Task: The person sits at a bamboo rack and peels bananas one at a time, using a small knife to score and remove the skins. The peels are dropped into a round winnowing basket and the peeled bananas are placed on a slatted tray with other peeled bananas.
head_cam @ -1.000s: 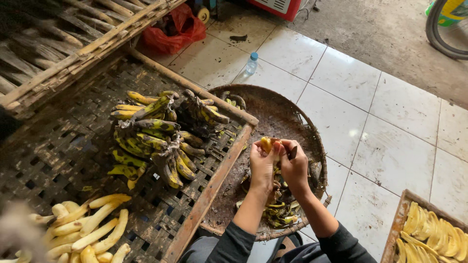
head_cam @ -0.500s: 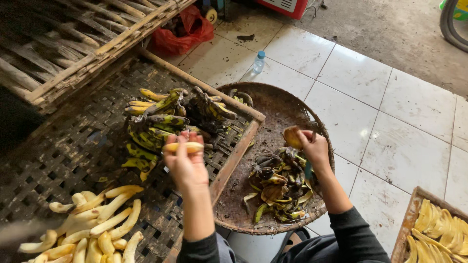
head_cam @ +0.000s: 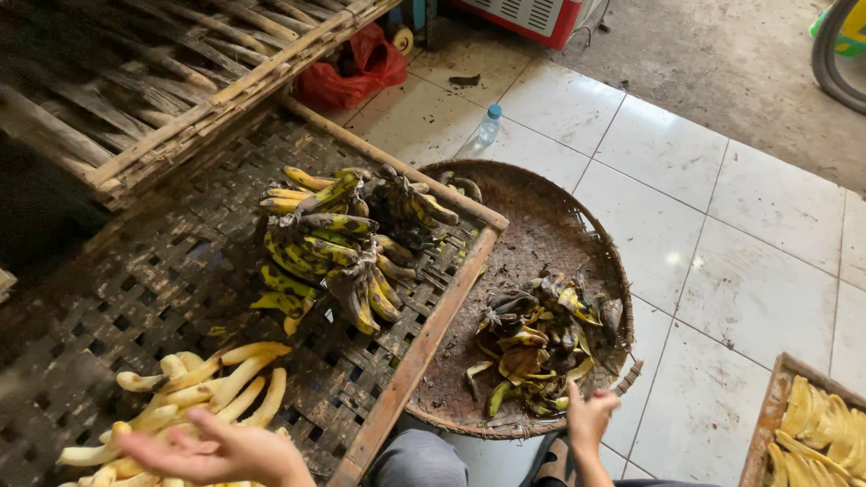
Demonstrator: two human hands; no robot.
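My left hand (head_cam: 212, 449) hovers open, fingers spread, just over a pile of peeled pale-yellow bananas (head_cam: 189, 392) lying on a woven bamboo rack (head_cam: 171, 280). My right hand (head_cam: 591, 418) is low at the front, fingers loosely apart and holding nothing, at the near rim of a round woven basket (head_cam: 577, 216). That basket holds a heap of banana peels (head_cam: 537, 338). Bunches of unpeeled, dark-spotted bananas (head_cam: 347, 243) lie on the rack beyond the peeled ones.
A wooden rail (head_cam: 424, 338) edges the rack beside the basket. A second tray of peeled bananas (head_cam: 816, 433) sits at the right. A small plastic bottle (head_cam: 488, 124) and a red bag (head_cam: 356, 68) lie on the tiled floor (head_cam: 722, 225). Bamboo racks (head_cam: 135, 81) are stacked behind.
My left hand carried a peeled banana to the pile and let it go. My right hand dropped the peel into the basket and pulled back toward me.
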